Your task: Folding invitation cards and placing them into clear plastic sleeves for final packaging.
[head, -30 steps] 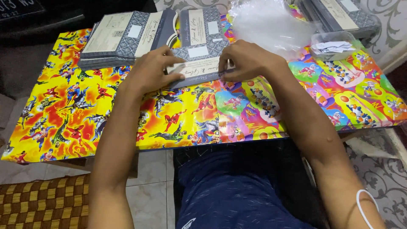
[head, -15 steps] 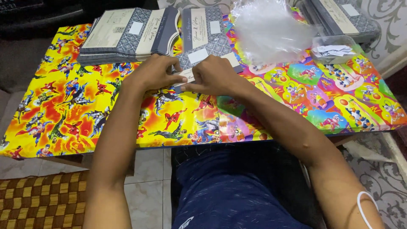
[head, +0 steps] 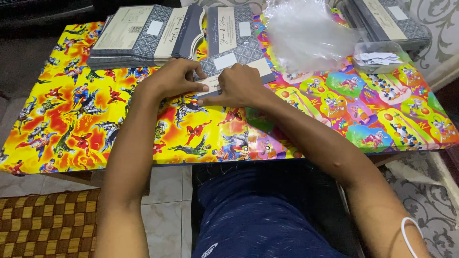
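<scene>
A grey patterned card [head: 237, 63] with a cream strip and a white label lies on the colourful table cover [head: 95, 129]. My left hand [head: 173, 77] presses on its left end, fingers curled over the edge. My right hand [head: 239, 87] rests on its lower edge, fingers folded down against the cream strip. Both hands touch the card near its front left corner, close together.
A stack of similar cards [head: 143, 36] sits at the back left, another card [head: 229, 28] behind the hands, and one more stack [head: 382, 19] at the back right. Crumpled clear plastic sleeves [head: 306, 33] and a clear tub of white slips [head: 380, 57] lie at the right.
Both hands have moved closer together on the card and shifted left. The card has turned and now lies slanted, with its white label showing.
</scene>
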